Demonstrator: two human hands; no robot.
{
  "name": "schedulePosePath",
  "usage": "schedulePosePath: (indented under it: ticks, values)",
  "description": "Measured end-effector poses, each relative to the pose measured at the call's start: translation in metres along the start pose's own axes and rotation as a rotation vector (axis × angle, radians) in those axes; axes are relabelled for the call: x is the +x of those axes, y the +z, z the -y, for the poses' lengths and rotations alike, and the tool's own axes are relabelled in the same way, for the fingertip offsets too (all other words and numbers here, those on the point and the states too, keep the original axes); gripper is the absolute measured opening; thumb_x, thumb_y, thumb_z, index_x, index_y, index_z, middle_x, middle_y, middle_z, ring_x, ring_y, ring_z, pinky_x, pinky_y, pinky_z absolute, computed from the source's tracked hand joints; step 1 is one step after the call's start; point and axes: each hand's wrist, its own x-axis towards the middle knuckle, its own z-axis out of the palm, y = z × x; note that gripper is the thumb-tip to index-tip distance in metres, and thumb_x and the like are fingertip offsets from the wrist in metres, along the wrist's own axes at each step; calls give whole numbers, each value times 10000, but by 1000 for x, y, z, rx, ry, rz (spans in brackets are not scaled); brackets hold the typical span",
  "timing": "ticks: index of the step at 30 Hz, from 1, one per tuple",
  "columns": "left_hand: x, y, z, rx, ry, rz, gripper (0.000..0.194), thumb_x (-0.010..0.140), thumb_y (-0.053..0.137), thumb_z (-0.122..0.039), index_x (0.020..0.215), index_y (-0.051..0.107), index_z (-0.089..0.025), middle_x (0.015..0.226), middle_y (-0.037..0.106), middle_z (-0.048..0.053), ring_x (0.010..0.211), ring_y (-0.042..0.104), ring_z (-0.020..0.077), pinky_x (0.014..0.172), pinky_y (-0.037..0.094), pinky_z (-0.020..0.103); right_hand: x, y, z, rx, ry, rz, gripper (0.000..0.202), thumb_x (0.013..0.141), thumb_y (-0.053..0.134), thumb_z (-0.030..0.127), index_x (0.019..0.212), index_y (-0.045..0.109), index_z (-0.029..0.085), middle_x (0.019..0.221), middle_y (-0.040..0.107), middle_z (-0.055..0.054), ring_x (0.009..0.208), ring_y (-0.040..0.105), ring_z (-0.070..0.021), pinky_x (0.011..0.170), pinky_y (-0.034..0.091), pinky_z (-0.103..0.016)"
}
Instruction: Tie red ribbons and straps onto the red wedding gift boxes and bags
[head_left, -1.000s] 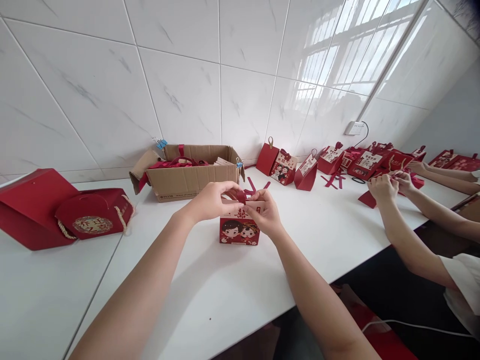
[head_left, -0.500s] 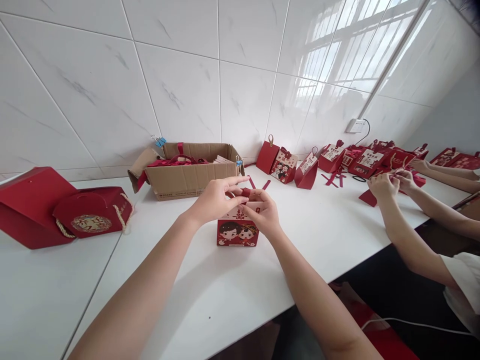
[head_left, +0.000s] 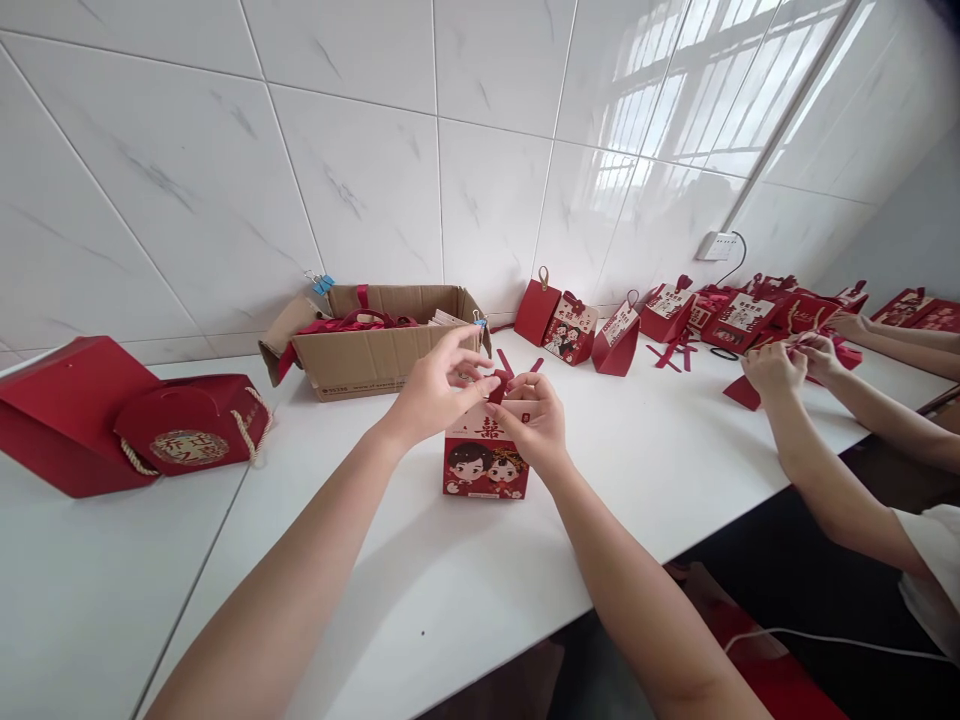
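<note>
Pinching red ribbon (head_left: 498,391) in right fingers (head_left: 511,424), left fingers (head_left: 460,341) parted beside it, box (head_left: 486,472) on white table (head_left: 390,610), tiled wall (head_left: 360,190)

Pretty sure that's 囍 on the little cartoon-couple box (head_left: 485,468). The rope-handled red box (head_left: 187,415) says 乔迁之 something, and the cardboard carton's (head_left: 360,362) print is too tiny.
</note>
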Motion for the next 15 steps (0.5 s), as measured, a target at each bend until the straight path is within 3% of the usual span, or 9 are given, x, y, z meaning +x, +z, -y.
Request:
schedulePosePath:
  ticks: [4, 7, 11, 15]
  values:
    - [1, -22, -6, 21, 101, -214, 519, 785, 667, -300, 1247, 461, -186, 1042, 665, 81, 903, 644, 178, 815, 534, 342, 2, -3, -3, -42, 49, -119, 325, 700, 718, 357, 858, 464, 228, 563, 533, 68, 572, 526, -122, 570, 456, -262]
    - [-4, -42, -18, 22, 188, -366, 435, 776, 687, -252, 1170, 519, -176, 964, 673, 62, 896, 646, 168, 782, 537, 300, 9, -13, -1, -181, 5, -287, 297, 692, 710, 369, 798, 483, 210, 658, 571, 42, 612, 557, -117, 604, 470, -260]
    - [-14, -67, -35, 19, 308, -549, 382, 767, 708, -191, 1119, 564, -165, 867, 682, 37, 810, 647, 129, 683, 533, 231, 15, -46, 9, -447, -87, -562, 269, 678, 713, 349, 788, 523, 194, 793, 606, -5, 702, 598, -137, 643, 483, -269]
    - [-22, -80, -42, 33, 389, -616, 380, 764, 717, -215, 1109, 570, -148, 813, 676, 14, 747, 647, 132, 659, 538, 280, -2, -90, 12, -658, -60, -704, 280, 720, 672, 372, 881, 537, 187, 899, 624, -63, 781, 622, -179, 715, 497, -325]
